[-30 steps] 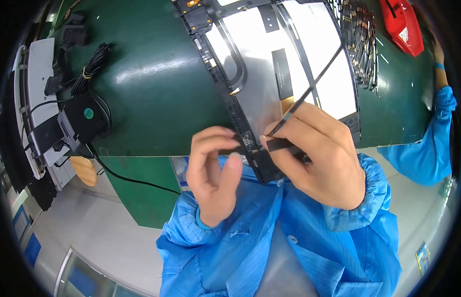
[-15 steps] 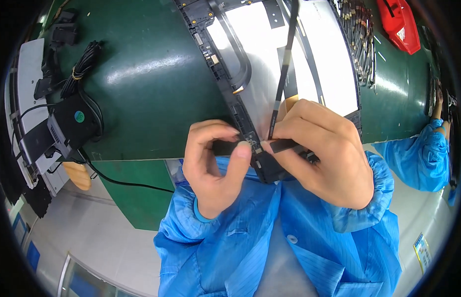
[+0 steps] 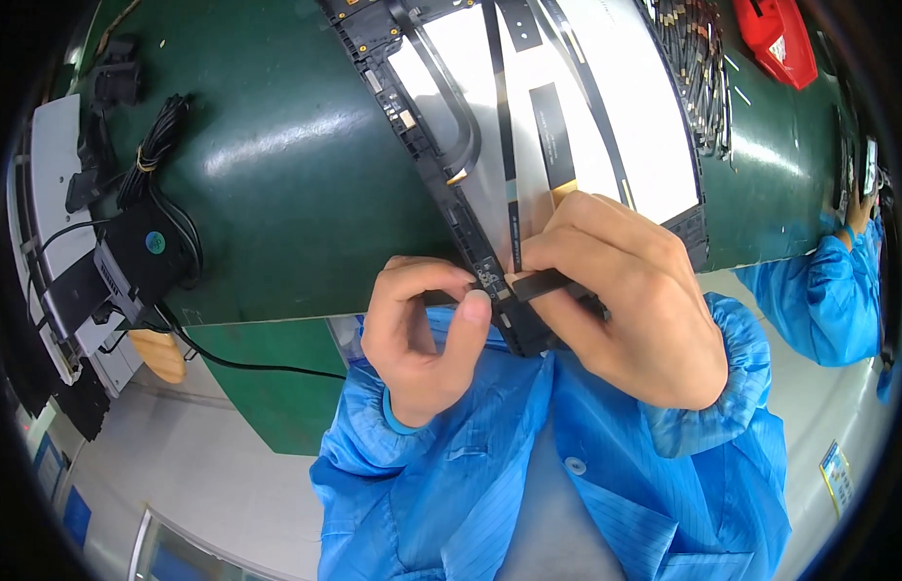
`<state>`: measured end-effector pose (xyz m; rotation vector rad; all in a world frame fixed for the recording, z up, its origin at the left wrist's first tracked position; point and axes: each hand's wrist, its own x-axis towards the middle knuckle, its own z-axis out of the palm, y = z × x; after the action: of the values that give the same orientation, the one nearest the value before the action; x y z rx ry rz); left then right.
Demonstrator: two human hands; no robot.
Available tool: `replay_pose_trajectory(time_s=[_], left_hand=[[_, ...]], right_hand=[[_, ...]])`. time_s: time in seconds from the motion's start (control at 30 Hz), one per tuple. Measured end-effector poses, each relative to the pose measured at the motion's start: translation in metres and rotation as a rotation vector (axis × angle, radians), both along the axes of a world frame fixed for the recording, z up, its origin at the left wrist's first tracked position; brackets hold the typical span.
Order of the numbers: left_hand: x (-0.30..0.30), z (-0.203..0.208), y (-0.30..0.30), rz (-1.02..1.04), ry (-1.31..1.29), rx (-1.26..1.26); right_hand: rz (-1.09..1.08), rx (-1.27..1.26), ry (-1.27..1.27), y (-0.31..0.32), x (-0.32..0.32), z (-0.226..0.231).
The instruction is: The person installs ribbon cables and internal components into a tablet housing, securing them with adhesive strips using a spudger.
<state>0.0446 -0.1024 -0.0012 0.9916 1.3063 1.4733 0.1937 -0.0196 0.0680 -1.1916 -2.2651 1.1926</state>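
Ribbon [image 3: 506, 145] is pinched at the right hand's [image 3: 635, 300] fingertips in the head view, its length seen over a white panel [image 3: 645, 136]. Beside the panel's lower left edge, the left hand [image 3: 412, 353] is curled; whether anything is gripped there cannot be told. Cable [image 3: 158, 145] is bundled on the table [image 3: 306, 223].

Smooth glossy green tabletop [image 3: 277, 242], matt black plastic frame [image 3: 463, 215], blue cloth jacket [image 3: 441, 513]

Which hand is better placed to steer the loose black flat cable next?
Probably the right: the right hand appears to pinch the loose black flat cable near its lower end, while the left hand is at the left edge of the black frame.
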Motion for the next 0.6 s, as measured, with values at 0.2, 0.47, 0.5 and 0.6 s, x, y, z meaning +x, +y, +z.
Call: replay_pose_trajectory(time_s=[0.2,0.47,0.5,0.6], left_hand=[[0.001,0.001,0.001,0.011,0.0,-0.024],[-0.009,0.012,0.01,-0.092,0.071,-0.127],[-0.012,0.012,0.009,-0.09,0.076,-0.126],[-0.016,0.01,0.009,-0.158,-0.067,-0.139]], right_hand=[[-0.01,0.047,0.006,-0.002,-0.001,-0.002],[-0.012,0.072,0.015,-0.002,0.0,-0.003],[0.016,0.087,0.038,-0.001,0.001,-0.004],[0.038,-0.007,0.168,-0.004,-0.002,-0.004]])
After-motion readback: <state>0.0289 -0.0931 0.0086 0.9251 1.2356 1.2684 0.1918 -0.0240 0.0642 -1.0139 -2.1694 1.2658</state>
